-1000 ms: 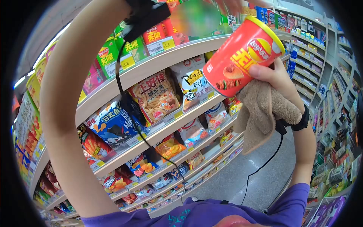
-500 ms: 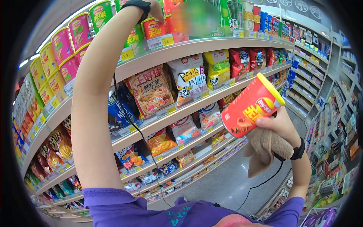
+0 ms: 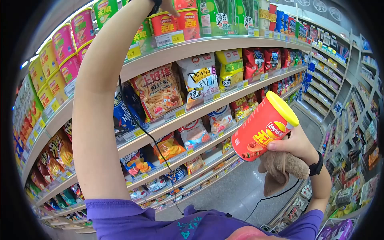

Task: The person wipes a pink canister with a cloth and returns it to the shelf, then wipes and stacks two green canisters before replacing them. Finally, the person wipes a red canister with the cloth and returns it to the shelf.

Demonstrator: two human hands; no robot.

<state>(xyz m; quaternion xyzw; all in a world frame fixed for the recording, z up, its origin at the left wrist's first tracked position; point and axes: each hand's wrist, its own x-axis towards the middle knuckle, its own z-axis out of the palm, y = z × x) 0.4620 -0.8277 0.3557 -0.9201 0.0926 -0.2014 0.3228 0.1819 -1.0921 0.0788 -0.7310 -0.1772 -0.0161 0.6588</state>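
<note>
In my right hand (image 3: 294, 144) is a red chip canister (image 3: 264, 128) with a yellow lid, tilted with the lid toward the upper right. My thumb presses on its side. A brown cloth (image 3: 282, 168) hangs from the same hand, below the canister. My left arm reaches up to the top shelf, where my left hand (image 3: 169, 7) is mostly cut off by the upper edge of the view. It is close to the red chip cups (image 3: 164, 24) standing there; whether its fingers grip anything is hidden.
Pink chip canisters (image 3: 64, 43) and green seaweed packs (image 3: 218, 18) stand on the top shelf (image 3: 216, 44). Bags of prawn crackers (image 3: 158, 91) and other snacks fill lower shelves. A black cable (image 3: 160, 154) hangs before them. More racks (image 3: 332, 68) line the right side of the aisle.
My right hand has lowered the canister slightly, and its lid shows more. My left hand has shifted slightly up and left. A blurred patch before the green packs is gone.
</note>
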